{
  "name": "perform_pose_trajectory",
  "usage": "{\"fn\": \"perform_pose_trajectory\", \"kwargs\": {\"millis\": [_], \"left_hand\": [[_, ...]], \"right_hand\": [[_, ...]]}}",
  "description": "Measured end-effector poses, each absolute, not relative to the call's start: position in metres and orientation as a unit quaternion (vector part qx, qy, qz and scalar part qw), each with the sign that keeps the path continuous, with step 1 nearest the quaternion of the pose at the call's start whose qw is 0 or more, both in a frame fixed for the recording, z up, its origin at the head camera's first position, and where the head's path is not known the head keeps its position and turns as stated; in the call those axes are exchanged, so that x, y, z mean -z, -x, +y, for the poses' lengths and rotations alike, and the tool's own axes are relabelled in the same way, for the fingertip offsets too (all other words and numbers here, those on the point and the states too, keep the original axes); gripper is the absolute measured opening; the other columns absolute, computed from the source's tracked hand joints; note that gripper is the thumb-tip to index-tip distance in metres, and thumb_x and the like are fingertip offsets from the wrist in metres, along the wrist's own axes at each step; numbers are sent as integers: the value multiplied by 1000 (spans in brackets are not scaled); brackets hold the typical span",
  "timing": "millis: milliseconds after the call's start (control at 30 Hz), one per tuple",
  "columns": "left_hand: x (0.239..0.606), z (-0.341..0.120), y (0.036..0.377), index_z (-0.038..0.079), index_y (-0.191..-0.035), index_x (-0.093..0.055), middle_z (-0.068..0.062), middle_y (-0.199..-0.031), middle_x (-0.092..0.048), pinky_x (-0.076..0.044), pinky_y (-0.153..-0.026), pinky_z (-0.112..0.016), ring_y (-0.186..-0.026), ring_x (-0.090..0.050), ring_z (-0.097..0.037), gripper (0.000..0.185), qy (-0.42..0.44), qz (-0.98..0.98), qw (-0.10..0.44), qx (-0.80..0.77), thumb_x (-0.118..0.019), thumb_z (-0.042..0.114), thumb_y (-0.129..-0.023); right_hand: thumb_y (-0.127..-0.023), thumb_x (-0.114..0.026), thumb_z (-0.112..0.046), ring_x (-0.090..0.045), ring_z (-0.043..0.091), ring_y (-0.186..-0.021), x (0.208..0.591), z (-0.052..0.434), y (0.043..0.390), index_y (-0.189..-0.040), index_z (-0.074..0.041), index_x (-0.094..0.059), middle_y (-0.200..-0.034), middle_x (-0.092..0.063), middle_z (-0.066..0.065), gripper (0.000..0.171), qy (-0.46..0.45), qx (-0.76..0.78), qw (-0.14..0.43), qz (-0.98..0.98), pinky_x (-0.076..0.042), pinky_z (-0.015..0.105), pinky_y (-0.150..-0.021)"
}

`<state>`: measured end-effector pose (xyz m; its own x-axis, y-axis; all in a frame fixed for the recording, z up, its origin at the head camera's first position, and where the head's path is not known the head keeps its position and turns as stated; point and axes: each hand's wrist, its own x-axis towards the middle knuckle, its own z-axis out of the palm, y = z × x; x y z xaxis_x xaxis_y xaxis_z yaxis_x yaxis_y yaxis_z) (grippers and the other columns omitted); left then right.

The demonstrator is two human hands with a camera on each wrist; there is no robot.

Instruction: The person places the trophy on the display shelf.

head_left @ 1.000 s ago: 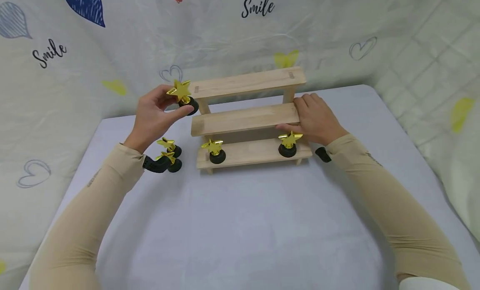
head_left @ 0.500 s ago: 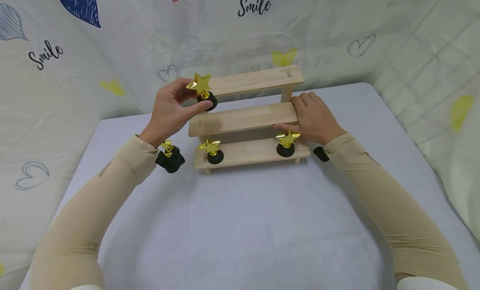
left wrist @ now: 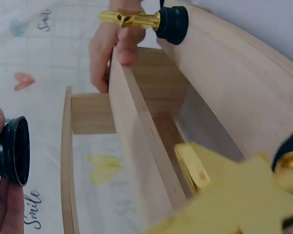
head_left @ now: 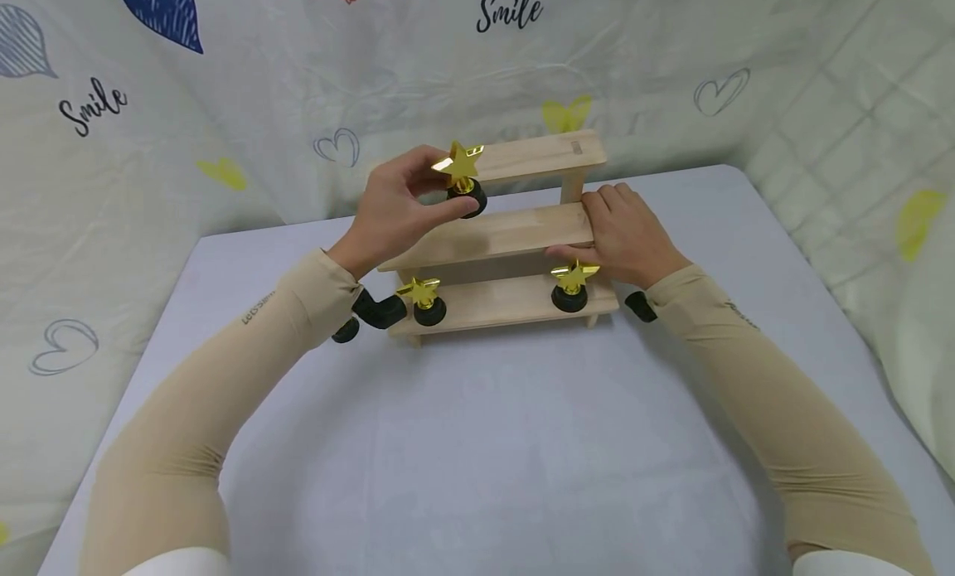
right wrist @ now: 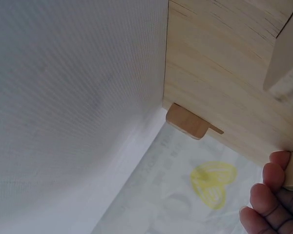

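your two sleeved forearms reach forward over the pale table (head_left: 477,443) toward the wooden tiered shelf (head_left: 515,232). nearest you on the shelf is the bottom step, where two gold star trophies stand upright on black bases: one toward the left end (head_left: 423,298), partly behind your left wrist, and one toward the right end (head_left: 572,284), just in front of your right hand. a further black base (head_left: 346,331) peeks out on the table beside your left forearm, left of the shelf.

your right hand (head_left: 625,236) rests on the right end of the middle step, fingers curled over its top edge and thumb along the front; the right wrist view shows the fingertips (right wrist: 266,197) against the wood.

your left hand (head_left: 395,210) pinches a third star trophy (head_left: 462,176) by its black base, between thumb and fingers. the trophy is upright, hovering above the middle step, left of centre and just in front of the top step; whether the base touches the wood cannot be told.

behind the shelf hangs a white cloth backdrop (head_left: 298,62) printed with hearts and the word "smile".
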<state>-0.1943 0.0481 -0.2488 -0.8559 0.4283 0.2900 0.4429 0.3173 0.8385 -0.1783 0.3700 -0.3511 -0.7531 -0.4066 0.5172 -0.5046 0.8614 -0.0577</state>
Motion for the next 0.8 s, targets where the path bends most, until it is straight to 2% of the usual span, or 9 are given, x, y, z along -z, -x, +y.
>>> {"fn": "perform_pose_trajectory", "kwargs": {"millis": [133,300,533,800], "left_hand": [[247,61,196,10,-119,-68,-4,-116,-69,-57,-105,-27,-112,-73,-17,40,283,-805,-1,521,-87,17,-84],[247,78,198,9,-125,-66,-8,-119,-70,-57,-105,-28,-114,-73,-18,45,295,-807,-8,512,-86,19,-85],[250,95,201,9,-126,-66,-9,-120,-72,-57,-107,-37,-113,-73,-19,46,303,-811,-27,499,-85,21,-87],[258,115,204,12,-123,-66,-4,-126,-69,-56,-108,-28,-119,-71,-17,41,303,-815,-52,491,-85,21,-87]], "right_hand": [[-81,-75,-68,-51,37,-83,350,370,178,-108,10,-57,-88,-58,20,84,-234,-93,235,-939,-45,47,-76],[-82,-73,-70,-52,37,-86,349,370,178,-110,10,-57,-91,-60,20,86,-226,-92,222,-944,-46,47,-78],[-79,-81,-60,-52,36,-86,350,370,177,-110,10,-57,-91,-60,20,80,-221,-96,217,-946,-46,47,-78],[-79,-80,-61,-51,37,-83,351,371,178,-110,10,-57,-88,-58,20,81,-240,-99,240,-935,-45,47,-76]]}}
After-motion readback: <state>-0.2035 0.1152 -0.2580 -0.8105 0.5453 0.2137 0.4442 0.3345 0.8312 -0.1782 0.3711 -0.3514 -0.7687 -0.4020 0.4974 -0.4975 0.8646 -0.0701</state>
